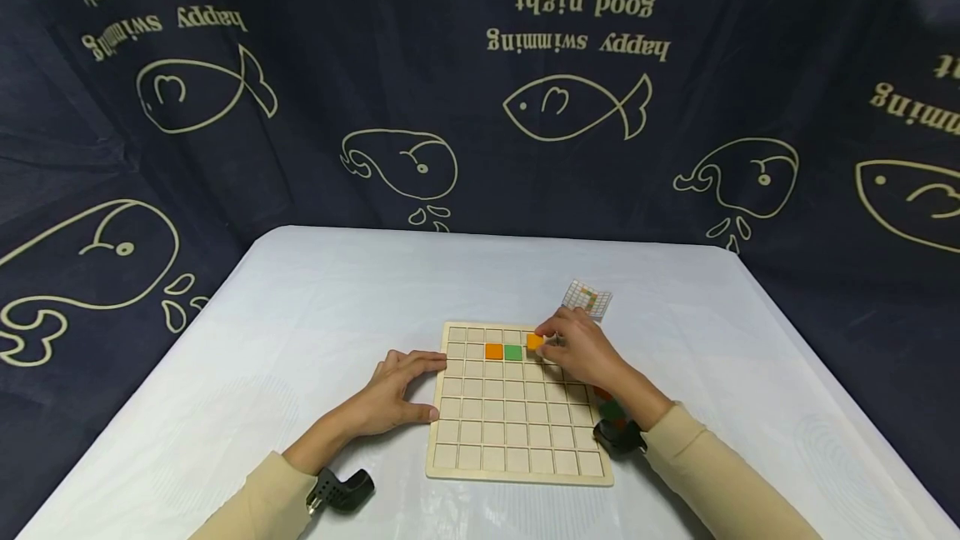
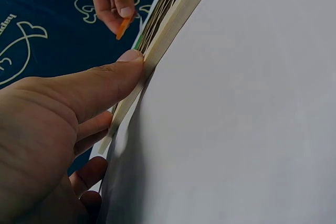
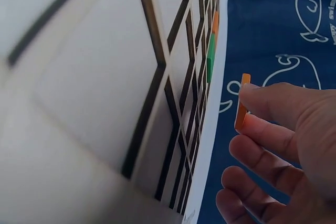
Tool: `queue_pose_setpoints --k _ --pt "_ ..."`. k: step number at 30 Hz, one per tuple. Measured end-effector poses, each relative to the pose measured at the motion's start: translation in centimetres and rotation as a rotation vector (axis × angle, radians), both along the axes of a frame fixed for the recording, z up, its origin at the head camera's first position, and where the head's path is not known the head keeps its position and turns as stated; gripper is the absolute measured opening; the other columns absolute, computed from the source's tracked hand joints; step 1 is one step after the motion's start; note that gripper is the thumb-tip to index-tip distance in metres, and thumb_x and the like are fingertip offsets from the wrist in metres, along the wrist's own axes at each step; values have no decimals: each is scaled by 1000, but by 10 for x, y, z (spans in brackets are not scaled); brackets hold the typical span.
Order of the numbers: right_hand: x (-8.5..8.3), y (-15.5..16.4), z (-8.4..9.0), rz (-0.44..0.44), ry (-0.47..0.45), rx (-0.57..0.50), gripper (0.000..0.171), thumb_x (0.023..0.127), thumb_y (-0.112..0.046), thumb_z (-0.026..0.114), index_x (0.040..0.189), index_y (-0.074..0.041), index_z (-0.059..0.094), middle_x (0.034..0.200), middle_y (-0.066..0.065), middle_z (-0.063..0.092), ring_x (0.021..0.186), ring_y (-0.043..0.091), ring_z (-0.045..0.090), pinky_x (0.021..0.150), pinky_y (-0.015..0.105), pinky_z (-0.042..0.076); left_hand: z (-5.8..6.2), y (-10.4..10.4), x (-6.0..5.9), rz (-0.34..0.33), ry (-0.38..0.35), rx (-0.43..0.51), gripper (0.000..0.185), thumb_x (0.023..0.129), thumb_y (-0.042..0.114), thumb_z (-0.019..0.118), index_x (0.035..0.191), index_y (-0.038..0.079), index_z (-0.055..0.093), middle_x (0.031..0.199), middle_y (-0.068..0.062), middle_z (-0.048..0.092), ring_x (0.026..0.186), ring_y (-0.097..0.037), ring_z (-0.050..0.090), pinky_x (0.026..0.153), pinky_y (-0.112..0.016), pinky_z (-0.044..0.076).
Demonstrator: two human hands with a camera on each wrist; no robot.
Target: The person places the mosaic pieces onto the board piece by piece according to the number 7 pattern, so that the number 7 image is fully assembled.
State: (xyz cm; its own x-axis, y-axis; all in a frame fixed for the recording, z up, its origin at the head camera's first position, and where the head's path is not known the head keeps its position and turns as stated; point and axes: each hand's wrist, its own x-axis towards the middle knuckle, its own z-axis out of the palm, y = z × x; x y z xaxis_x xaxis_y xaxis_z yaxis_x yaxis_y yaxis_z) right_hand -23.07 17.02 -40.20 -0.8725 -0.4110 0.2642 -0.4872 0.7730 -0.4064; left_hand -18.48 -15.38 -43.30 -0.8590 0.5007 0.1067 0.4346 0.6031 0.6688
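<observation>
On a white-covered desk [image 1: 300, 315], a person's left hand [image 1: 393, 398] braces the near-left edge of a pale wooden grid board [image 1: 517, 440], fingers straight against its rim. Farther in, the right hand [image 1: 581, 348] pinches a thin orange square tile [image 1: 534, 342] by its edges above the board's far row, just right of a green tile [image 1: 513, 352] and another orange tile [image 1: 493, 351]. Light and stiff, the tile looks best held edgewise. Beyond lies a small pattern card [image 1: 587, 298].

White table [image 1: 315, 332] — wooden grid board [image 1: 517, 473], perhaps a pattern card [image 1: 587, 298].
</observation>
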Motion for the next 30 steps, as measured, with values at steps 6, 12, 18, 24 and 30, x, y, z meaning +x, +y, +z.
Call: queue_pose_setpoints --k 6,12,18,24,30 --pt "-1 -2 -1 -4 -37 24 21 82 -20 71 101 -11 70 93 2 60 85 15 44 72 30 38 -1 0 0 1 -2 -4 68 74 36 77 134 22 51 145 10 42 103 -12 31 84 -30 25" --pt "-2 -2 -2 2 -71 52 24 82 -22 72 103 -11 70 94 1 60 82 14 42 71 29 37 -1 0 -1 -2 0 -1 68 73 36 77 134 22 51 145 10 42 102 -12 31 83 -30 25" --pt "-3 -3 -2 7 -84 68 23 82 -22 72 101 -10 70 94 1 60 81 14 40 71 29 36 -1 -1 -1 -4 -7 2 68 74 37 77 135 23 50 145 10 41 102 -13 30 84 -31 25" --pt "-5 -3 -4 11 -72 85 22 80 -23 73 99 -12 72 90 -1 60 79 12 42 69 27 37 -1 -1 -1 -9 -13 4 69 74 40 76 135 22 50 146 10 41 101 -14 30 85 -33 25" --pt "-7 -3 -8 24 -59 106 21 80 -25 74 98 -15 72 89 -4 60 81 11 45 71 27 39 -1 -1 0 -10 -13 3 68 74 40 76 135 22 50 146 8 41 102 -13 31 84 -32 24"
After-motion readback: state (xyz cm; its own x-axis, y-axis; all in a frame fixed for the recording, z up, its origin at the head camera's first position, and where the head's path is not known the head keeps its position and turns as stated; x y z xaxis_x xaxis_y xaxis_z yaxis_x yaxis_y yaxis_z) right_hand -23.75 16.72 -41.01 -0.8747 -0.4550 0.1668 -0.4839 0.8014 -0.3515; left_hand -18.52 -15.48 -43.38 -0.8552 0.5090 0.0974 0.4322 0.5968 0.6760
